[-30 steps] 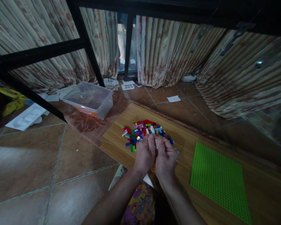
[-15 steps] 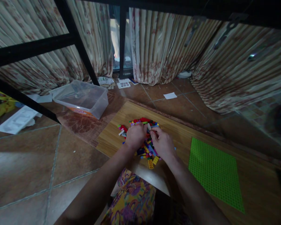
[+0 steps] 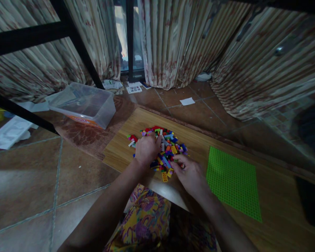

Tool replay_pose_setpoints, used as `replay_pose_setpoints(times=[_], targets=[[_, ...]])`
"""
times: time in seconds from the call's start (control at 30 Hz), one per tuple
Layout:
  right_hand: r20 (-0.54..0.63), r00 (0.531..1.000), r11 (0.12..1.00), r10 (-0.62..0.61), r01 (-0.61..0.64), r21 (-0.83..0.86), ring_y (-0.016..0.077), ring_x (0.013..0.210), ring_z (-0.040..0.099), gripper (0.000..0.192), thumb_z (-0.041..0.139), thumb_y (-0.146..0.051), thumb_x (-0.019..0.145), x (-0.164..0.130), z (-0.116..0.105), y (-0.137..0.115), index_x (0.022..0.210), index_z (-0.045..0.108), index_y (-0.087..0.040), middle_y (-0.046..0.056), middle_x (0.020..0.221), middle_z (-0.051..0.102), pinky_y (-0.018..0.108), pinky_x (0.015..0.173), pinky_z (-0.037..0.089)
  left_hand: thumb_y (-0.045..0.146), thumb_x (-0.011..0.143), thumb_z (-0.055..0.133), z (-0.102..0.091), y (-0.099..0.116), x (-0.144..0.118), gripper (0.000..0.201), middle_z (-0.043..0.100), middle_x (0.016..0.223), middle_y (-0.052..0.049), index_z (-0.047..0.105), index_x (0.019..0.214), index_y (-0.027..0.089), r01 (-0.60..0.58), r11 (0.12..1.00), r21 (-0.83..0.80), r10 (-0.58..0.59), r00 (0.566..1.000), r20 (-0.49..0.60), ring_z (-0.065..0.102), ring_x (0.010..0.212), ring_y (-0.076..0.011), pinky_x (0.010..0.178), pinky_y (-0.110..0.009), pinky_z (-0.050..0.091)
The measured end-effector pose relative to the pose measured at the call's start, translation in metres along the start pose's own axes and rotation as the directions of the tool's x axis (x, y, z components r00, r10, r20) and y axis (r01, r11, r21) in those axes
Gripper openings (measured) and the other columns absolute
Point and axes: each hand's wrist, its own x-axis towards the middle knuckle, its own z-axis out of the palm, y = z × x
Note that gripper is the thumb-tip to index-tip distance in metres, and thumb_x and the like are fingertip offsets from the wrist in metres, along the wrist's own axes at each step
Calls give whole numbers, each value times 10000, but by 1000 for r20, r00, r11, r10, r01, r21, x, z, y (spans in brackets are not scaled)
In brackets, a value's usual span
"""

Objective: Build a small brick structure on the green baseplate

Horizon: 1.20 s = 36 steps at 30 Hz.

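A heap of small coloured bricks (image 3: 170, 145) lies on a low wooden board (image 3: 199, 140). My left hand (image 3: 146, 149) rests on the left half of the heap, fingers curled down among the bricks. My right hand (image 3: 190, 173) lies at the heap's near right edge, fingertips touching bricks there. Whether either hand grips a brick is hidden. A green studded baseplate (image 3: 232, 182) lies flat on the board to the right of my right hand.
A clear plastic tub (image 3: 85, 105) stands on the tiled floor at the far left, beside a brown mat (image 3: 89, 136). Black frame bars (image 3: 36, 33) cross the upper left. Curtains (image 3: 178, 42) hang behind the board. Papers (image 3: 187, 101) lie on the floor.
My hands were together near me above the heap a second ago. They have parted: the left reached forward onto the bricks, the right dropped to the heap's near right edge.
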Motion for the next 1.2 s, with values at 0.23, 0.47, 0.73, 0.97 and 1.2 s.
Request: replay_pose_setpoints(times=[0.23,0.47,0.73,0.97,1.2], targets=[[31,998,955,54,-42,-294,207,775,660,135,583,-241,842,-11,20,-16,961,642,-222,47,919,692,286,628,415,450,945,369,0,-17,-21,388,701,753,-84,652,891,190,15,997,-74,-20,997,-69,654,705,-213,617,-268,384],[42,997,927,69,-49,-372,222,799,660,242,567,-142,812,-3,24,-24,1041,601,-211,70,988,673,297,606,398,385,916,455,14,-39,-48,270,652,679,-28,625,819,199,-12,943,-333,-21,995,-95,590,598,-152,564,-236,347],[110,991,920,75,-27,-392,205,861,636,206,538,-131,833,1,21,-19,1009,610,-209,59,1018,660,294,680,402,407,880,526,27,-48,-91,230,643,697,5,592,934,193,-62,846,-530,-1,993,-117,598,585,-128,561,-215,420],[37,999,886,23,-4,-465,195,830,613,124,548,-194,848,-5,16,-18,969,573,-206,56,1033,608,283,607,383,380,889,521,39,-49,-97,226,664,797,-23,573,1007,194,-138,891,-432,67,982,-176,630,668,-143,579,-227,447],[-30,993,859,-110,80,-505,210,849,626,209,548,-131,839,-8,15,-9,1036,536,-197,56,972,645,285,640,414,326,906,509,46,-44,-91,166,661,830,-33,563,984,190,-197,894,-403,116,969,-218,632,682,-139,584,-229,447]])
